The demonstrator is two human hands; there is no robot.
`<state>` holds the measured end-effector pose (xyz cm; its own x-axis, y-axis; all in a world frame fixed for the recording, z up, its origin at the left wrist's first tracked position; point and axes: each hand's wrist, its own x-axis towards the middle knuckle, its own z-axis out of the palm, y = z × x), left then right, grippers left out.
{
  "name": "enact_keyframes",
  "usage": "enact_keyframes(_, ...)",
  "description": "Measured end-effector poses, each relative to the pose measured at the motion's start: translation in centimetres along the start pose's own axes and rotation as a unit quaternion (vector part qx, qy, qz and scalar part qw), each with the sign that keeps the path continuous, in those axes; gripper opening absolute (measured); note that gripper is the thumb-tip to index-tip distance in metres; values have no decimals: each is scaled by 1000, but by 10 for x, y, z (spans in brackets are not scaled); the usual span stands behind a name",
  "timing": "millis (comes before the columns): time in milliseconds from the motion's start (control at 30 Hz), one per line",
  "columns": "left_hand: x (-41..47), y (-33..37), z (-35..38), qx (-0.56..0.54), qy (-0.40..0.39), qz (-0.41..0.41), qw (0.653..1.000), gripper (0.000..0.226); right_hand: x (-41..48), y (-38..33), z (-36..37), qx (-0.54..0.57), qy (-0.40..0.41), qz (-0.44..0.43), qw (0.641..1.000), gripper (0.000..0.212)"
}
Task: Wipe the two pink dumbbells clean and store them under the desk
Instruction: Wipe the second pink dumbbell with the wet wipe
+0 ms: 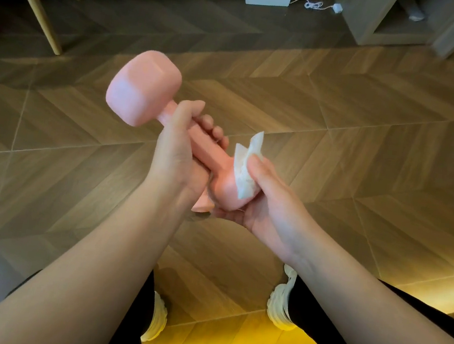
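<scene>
On my feed the left hand covers the middle of the pink dumbbell, so I can't see that part of the handle. Its near head, at 5 o'clock from that hand, is half hidden by the white tissue and the right hand. The far head is blurred soft. At 10 o'clock, wooden legs are cut by the top edge. The white cable at 1 o'clock is too small to identify.

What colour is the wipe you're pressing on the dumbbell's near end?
White; the wipe shows best in the head view, against the pink dumbbell.
</scene>
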<state>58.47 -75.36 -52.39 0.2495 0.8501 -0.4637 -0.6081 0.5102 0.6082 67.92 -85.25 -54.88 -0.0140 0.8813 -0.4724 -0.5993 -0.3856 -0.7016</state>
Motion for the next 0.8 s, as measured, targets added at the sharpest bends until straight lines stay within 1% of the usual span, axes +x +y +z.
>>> enact_keyframes(67,1,1,-3,-11,31,-3,999,31,-1,1,-1,-14,-14,-14,1000,56)
enact_keyframes(133,1,4,-6,-28,48,-3,998,33,0,1,0,-24,-17,0,1000,55)
enact_keyframes(200,1,7,-9,-37,52,-4,998,33,2,-3,3,-12,-18,62,998,57)
enact_keyframes(267,0,9,-11,-34,53,-8,998,33,1,-8,0,3,-48,108,993,59)
enact_keyframes(333,1,11,-13,-38,50,-11,998,34,-2,-12,-4,30,-94,100,990,56)
enact_keyframes(400,2,10,-14,-46,44,-11,998,34,-3,-10,-5,39,-96,76,992,55)
enact_keyframes(500,3,5,-13,-39,20,-15,999,33,1,-3,2,-19,-9,55,998,52)
enact_keyframes(567,3,1,-10,-20,1,-20,1000,33,2,-2,4,-29,26,63,997,51)
enact_keyframes(600,3,0,-9,-12,-7,-21,1000,33,2,-4,2,-12,17,69,997,54)
enact_keyframes(667,4,0,-7,-9,-20,-20,1000,33,-3,-11,-6,21,-47,71,996,57)
enact_keyframes(733,5,1,-8,-16,-28,-19,999,33,-7,-14,-11,23,-95,53,994,52)
enact_keyframes(767,5,2,-9,-18,-33,-18,999,33,-8,-12,-11,12,-91,44,995,51)
enact_keyframes(800,5,2,-10,-18,-39,-18,999,33,-7,-9,-9,1,-70,38,997,51)
